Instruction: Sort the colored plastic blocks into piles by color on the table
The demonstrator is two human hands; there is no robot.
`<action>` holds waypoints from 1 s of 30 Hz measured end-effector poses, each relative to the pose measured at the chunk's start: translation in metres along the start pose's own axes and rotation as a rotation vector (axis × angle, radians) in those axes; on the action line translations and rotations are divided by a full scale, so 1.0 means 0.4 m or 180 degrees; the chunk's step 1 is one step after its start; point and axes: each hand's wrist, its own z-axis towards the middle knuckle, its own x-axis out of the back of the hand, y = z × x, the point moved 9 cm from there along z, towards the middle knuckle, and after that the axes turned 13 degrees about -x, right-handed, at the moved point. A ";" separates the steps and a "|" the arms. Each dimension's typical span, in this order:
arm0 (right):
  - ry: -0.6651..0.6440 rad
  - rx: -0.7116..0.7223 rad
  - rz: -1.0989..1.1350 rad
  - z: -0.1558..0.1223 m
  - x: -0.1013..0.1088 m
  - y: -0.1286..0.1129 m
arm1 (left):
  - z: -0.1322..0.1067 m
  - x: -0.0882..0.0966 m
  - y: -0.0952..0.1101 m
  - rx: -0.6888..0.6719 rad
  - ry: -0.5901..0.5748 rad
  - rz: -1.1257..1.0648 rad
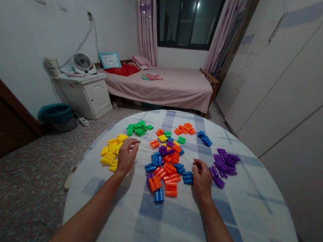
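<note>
My left hand [127, 157] hovers at the right edge of a pile of yellow plastic building pieces [110, 152], its fingers apart and nothing visible in them. Between my hands lies a mixed heap of tube-shaped pieces, with orange pieces [170, 169], blue pieces [156, 160] and purple pieces [165, 150] among others. Just right of that heap is my right hand [202, 178], fingers loosely bent and apart, beside a blue piece [188, 177]. I see nothing held in it. A purple pile [224, 162] sits to its right.
Farther back on the round cloth-covered table [181, 229] are a green pile [138, 128], an orange pile [185, 129] and a small blue pile [204, 138]. Beyond stand a bed [173, 84], a white cabinet [88, 94] with a fan [82, 62], and a wardrobe [292, 76].
</note>
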 end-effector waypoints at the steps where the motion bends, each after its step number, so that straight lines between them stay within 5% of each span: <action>1: -0.0035 0.0036 -0.0036 -0.002 -0.003 -0.004 | -0.008 -0.031 -0.002 0.0135 0.0056 -0.0116; 6: -0.0409 0.0524 -0.0283 -0.029 -0.032 -0.045 | -0.070 -0.122 -0.060 0.0607 0.0393 -0.0224; 11: -0.0964 0.1118 -0.0636 -0.078 -0.080 -0.097 | -0.081 -0.148 -0.089 0.0469 0.0144 -0.0222; 15: -0.1168 0.0941 -0.0698 -0.091 -0.094 -0.093 | -0.067 -0.152 -0.090 0.0384 0.0077 -0.0136; 23: -0.0913 0.0647 -0.0652 -0.056 -0.083 -0.081 | -0.069 -0.169 -0.095 0.0432 -0.0082 -0.0160; 30: -0.1308 0.0621 -0.2155 0.020 -0.163 -0.153 | -0.072 -0.178 -0.103 0.0570 -0.0156 -0.0288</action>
